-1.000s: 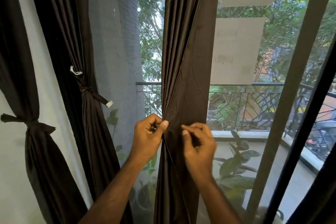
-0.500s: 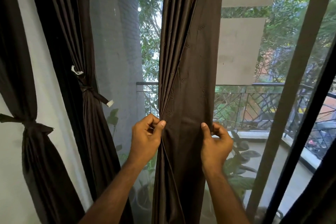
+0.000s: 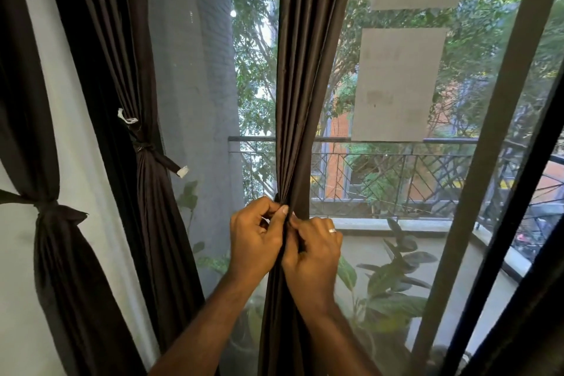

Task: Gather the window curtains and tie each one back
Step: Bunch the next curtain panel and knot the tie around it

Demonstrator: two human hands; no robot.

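Head view: window glass (image 3: pixel 396 192) spans the frame, with a dark frame post (image 3: pixel 476 192) slanting up its right side. Two dark curtains are already tied back, the far-left curtain (image 3: pixel 52 268) knotted against the white wall and the second curtain (image 3: pixel 146 207) bound by a tie with a white tip. Centre curtain (image 3: pixel 308 85) hangs in front of the glass at mid-frame, gathered into a narrow bundle at the hands and untied. Two blurred paper sheets (image 3: pixel 396 82) are fixed to the glass right of it. Balcony railing (image 3: pixel 396 162) and potted plants (image 3: pixel 393 278) show beyond. Left hand (image 3: pixel 254 241) has its grip closed on the bundle's left edge, thumb pressed to the cloth. Right hand (image 3: pixel 314 253), wearing a ring (image 3: pixel 332 230), has its grip closed around the bundle from the right, touching the left hand.
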